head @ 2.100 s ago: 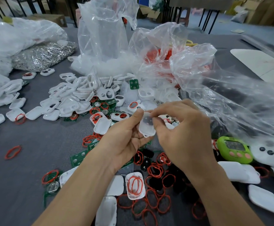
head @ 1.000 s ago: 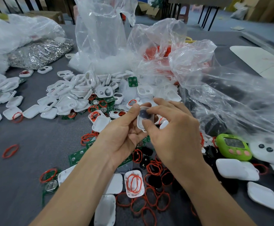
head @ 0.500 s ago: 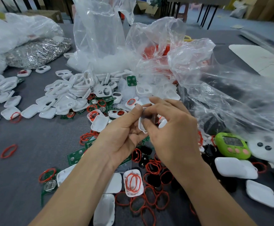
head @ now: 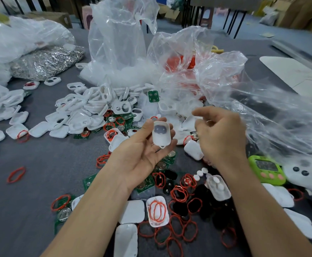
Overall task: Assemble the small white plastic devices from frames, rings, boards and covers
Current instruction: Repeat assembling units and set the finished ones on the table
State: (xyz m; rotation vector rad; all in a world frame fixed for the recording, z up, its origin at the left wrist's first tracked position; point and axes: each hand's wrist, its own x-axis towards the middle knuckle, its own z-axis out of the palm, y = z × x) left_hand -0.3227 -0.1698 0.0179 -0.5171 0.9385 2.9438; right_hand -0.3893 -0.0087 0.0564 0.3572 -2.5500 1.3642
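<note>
**One frame [head: 161, 135] held, next part wanted**

Pinches the white frame, dark pad fitted, upright between thumb and fingertips of left hand [head: 144, 153], raised above tabletop [head: 36, 160]. Holds right hand [head: 220, 134] just beside it, not touching, fingers loosely curled; cannot tell if pinching anything. Seems mid-assembly: next, probably fetch a red ring [head: 16, 174] or green board [head: 153, 96] and seat it squarely.

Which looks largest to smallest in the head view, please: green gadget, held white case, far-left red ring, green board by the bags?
1. green gadget
2. white case and red ring: alike; the case is held nearer the camera, so unranked
3. green board
</note>
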